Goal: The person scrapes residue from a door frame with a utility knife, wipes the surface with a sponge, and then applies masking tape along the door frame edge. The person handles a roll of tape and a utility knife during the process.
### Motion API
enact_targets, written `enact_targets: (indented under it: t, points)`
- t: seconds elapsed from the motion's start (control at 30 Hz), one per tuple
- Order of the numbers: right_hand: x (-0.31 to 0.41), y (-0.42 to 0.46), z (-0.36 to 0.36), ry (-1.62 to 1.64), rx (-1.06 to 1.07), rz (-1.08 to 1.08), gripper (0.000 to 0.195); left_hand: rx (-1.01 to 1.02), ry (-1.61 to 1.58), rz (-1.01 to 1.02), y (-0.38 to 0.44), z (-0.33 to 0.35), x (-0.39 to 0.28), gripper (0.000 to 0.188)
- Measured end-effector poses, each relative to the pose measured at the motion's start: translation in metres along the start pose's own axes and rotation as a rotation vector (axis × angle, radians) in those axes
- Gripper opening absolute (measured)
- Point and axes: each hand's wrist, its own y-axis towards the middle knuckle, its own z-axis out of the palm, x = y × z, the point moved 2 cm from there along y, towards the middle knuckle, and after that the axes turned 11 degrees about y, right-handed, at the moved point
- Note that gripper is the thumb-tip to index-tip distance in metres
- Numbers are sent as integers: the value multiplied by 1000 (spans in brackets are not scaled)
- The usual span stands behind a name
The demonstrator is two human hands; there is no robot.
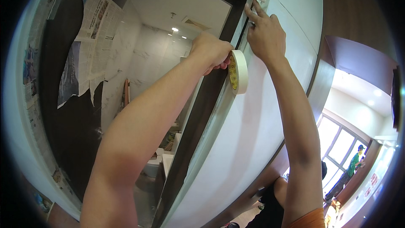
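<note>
A roll of cream masking tape (242, 72) hangs at the dark door frame's (202, 110) right side, its printed yellow core facing left. My left hand (212, 52) grips the near rim of the roll, its fingers curled and partly hidden. Higher up, my right hand (267, 33) reaches to the upper right corner of the frame. Its index and middle fingers press, slightly spread, where the frame meets the white wall panel (253, 126). A pale strip (210, 118) runs down along the frame's outer edge. Whether tape stretches between my hands is hard to tell.
Torn newspaper (95, 34) covers part of a dark door (77, 136) on the left. Beyond the doorway is a marble-tiled bathroom with a white toilet (153, 166). At lower right a person in black (269, 207) is close by; another in green (353, 164) stands raised near the windows.
</note>
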Motion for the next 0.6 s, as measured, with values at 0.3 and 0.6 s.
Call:
enact_targets:
  t: [0.3,0.6]
  points:
    - [26,-61,-17,96,190,-84,58,-16,-10,18,3,2,1,17]
    - [16,-40,-2,94,12,-21,54,22,12,13,3,2,0,19]
